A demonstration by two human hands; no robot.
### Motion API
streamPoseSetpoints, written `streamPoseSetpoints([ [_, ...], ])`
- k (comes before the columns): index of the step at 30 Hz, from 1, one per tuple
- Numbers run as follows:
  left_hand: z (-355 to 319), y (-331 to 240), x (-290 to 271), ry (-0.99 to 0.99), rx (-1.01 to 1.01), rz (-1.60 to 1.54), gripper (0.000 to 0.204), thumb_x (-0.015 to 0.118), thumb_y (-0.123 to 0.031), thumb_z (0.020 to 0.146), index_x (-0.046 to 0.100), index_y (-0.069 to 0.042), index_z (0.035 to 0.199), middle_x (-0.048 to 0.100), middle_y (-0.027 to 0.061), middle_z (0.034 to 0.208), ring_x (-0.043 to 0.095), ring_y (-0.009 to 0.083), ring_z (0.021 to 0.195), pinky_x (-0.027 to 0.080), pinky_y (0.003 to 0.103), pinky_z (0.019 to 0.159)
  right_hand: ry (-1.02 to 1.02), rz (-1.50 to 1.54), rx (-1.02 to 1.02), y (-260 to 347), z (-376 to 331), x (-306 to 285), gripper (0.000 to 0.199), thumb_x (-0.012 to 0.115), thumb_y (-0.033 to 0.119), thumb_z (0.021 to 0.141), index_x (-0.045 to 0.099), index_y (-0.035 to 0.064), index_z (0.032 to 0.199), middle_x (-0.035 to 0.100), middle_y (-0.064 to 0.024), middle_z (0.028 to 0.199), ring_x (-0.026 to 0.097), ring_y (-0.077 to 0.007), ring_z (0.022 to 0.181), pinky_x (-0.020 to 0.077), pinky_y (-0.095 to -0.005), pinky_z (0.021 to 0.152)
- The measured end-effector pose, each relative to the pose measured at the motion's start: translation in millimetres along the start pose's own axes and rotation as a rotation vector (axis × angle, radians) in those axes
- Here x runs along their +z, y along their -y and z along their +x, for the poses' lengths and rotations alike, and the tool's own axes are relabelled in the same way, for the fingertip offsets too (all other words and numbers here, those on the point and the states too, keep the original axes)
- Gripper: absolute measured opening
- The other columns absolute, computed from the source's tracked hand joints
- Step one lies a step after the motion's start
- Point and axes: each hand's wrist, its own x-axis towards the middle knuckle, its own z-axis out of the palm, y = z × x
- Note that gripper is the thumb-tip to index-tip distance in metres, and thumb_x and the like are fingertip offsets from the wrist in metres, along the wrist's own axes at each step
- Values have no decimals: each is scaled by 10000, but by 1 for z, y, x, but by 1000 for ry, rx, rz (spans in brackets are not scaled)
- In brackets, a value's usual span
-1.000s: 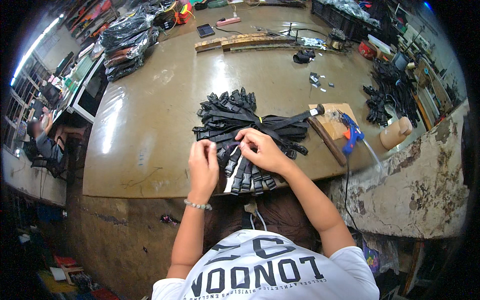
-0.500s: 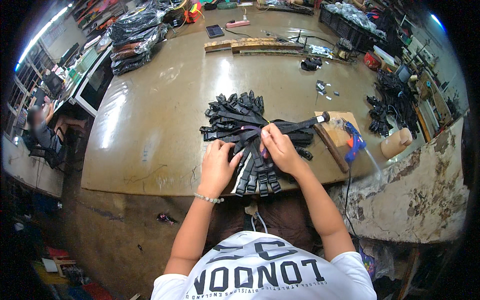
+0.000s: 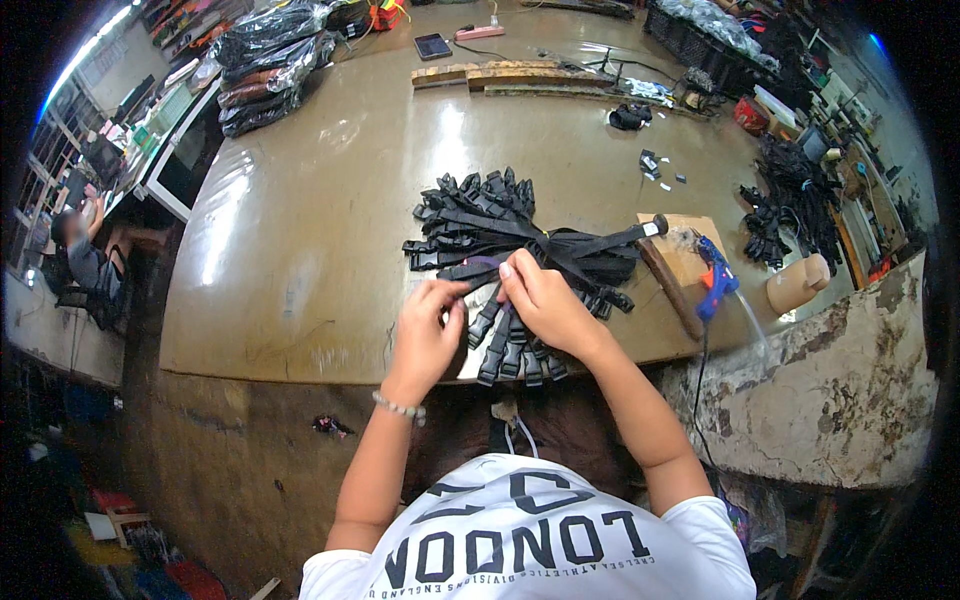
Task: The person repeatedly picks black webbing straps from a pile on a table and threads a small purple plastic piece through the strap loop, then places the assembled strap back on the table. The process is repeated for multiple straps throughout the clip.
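Note:
A bundle of black webbing straps with plastic side-release buckles (image 3: 480, 222) lies fanned out near the table's front edge, gathered by a thin yellowish tie. My left hand (image 3: 428, 335) is closed at the bundle's left side, thumb and fingers pinching the end of one black strap (image 3: 470, 271). Just below the tie, my right hand (image 3: 548, 308) pinches the straps. A bit of purple shows beside its fingers; what it is I cannot make out. Several buckles (image 3: 515, 360) hang toward the front edge under my right hand.
Right of the bundle lie a hammer (image 3: 672, 290), a piece of cardboard (image 3: 685, 238), a blue glue gun (image 3: 716, 292) with a cord and a brown roll (image 3: 798, 285). Wooden bars (image 3: 530, 76) and a phone (image 3: 433, 46) lie farther back. A person (image 3: 85, 245) sits at far left.
My left hand has closed its fingers on a strap end at the bundle's left. My right hand has shifted slightly left. The view has tilted a little.

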Motion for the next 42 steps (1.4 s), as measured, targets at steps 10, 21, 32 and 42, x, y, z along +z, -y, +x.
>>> streamPoseSetpoints([
  [10,13,8,-1,145,-185,255,341,796,-242,743,689,-13,972,619,144,810,607,276,790,492,378,734,-44,83,-59,6,1,0,238,475,214,996,468,-15,929,592,-259,733,603,-434,693,469,-446,620],
  [21,20,12,8,225,-151,13,267,720,-212,824,705,1,984,660,162,894,636,252,759,500,351,702,-32,177,48,-13,3,11,259,438,223,1020,483,-26,963,681,-219,899,671,-290,723,513,-382,668],
  [32,1,6,-18,31,-309,55,214,712,-158,822,700,-20,985,658,119,776,631,220,639,518,330,647,15,257,94,-23,3,9,214,496,187,988,498,-13,911,691,-160,830,656,-175,706,503,-308,634],
  [42,28,25,-8,83,-60,49,266,680,-171,850,683,-27,1073,652,156,894,611,269,803,495,365,760,-6,627,172,-13,12,2,278,389,300,1048,435,27,1029,608,-193,1167,669,-183,803,563,-276,704],
])
